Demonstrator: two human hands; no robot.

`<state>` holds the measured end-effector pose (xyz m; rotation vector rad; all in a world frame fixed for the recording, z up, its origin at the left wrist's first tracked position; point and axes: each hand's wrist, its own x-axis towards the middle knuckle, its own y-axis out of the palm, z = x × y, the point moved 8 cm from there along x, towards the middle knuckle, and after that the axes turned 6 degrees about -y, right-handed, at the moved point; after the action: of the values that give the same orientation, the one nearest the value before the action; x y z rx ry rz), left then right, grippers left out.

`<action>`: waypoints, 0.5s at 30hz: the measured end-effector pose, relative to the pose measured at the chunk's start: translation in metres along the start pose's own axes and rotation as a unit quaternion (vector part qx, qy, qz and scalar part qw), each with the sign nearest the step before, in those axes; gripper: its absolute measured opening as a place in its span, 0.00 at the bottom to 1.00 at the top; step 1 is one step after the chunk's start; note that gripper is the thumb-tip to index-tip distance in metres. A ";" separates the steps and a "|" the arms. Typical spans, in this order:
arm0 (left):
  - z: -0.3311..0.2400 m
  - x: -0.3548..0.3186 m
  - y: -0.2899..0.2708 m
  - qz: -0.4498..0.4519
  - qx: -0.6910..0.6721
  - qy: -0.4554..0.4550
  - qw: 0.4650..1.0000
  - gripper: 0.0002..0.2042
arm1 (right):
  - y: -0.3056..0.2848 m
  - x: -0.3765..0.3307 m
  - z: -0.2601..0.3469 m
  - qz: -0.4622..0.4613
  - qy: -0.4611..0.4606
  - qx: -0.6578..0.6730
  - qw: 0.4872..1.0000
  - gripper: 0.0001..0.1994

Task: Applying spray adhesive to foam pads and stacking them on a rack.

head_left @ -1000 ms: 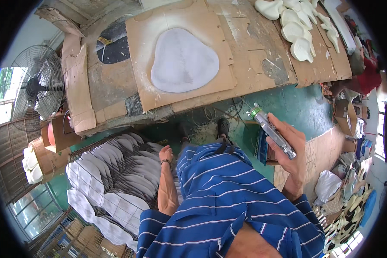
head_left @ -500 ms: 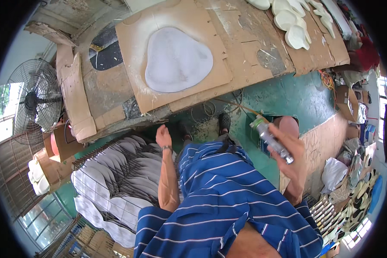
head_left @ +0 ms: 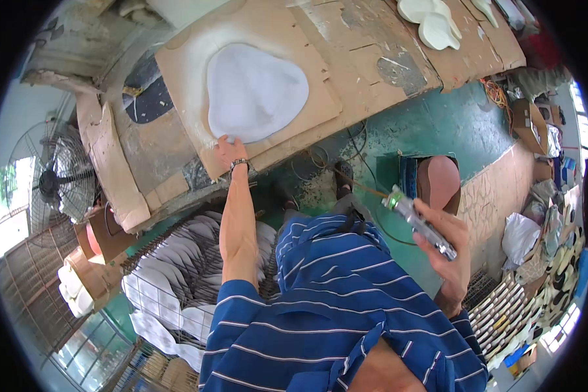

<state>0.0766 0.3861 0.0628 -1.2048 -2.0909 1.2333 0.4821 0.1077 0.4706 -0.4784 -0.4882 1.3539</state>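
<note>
A light grey rounded pad (head_left: 257, 91) lies on a square cardboard sheet (head_left: 183, 68), which is dusted white around it. My left hand (head_left: 230, 153) reaches over the table's near edge, its curled fingers closed at the pad's lower left edge. The fingertips are small here, and how far they go under the pad is hidden. My right hand (head_left: 445, 238) is wrapped round a silver spray gun (head_left: 415, 219) with a green fitting. It is held off to the right, above the floor and apart from the table. A thin hose (head_left: 366, 187) runs from the gun's green end.
Beside my left arm, a wire rack (head_left: 176, 274) holds many similar grey pads. Cream moulded pieces (head_left: 434, 26) lie at the table's far right. A fan (head_left: 49, 176) stands left. An open box (head_left: 438, 186) with a pink sole-shaped piece sits on the floor right.
My left hand has moved forward from beside the rack to the pad's near edge. My right hand still holds the spray gun, now slightly lower. The view has shifted a little.
</note>
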 end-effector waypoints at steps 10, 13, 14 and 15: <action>-0.006 0.005 -0.010 0.020 0.069 -0.029 0.997 0.18 | -0.006 0.001 -0.002 0.004 0.024 0.039 0.999 0.26; -0.018 -0.006 0.021 0.017 0.026 -0.017 0.999 0.16 | -0.016 -0.009 -0.014 -0.031 0.040 0.006 0.999 0.27; -0.017 -0.007 0.038 0.028 0.015 -0.037 0.999 0.17 | -0.023 -0.017 -0.017 -0.056 0.057 0.000 0.997 0.27; -0.002 0.009 0.047 0.031 0.004 -0.057 0.998 0.18 | -0.025 -0.022 -0.016 -0.054 0.060 0.017 0.997 0.26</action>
<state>0.0951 0.4052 0.0228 -1.2323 -2.1414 1.3660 0.5085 0.0813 0.4709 -0.4951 -0.3866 1.2211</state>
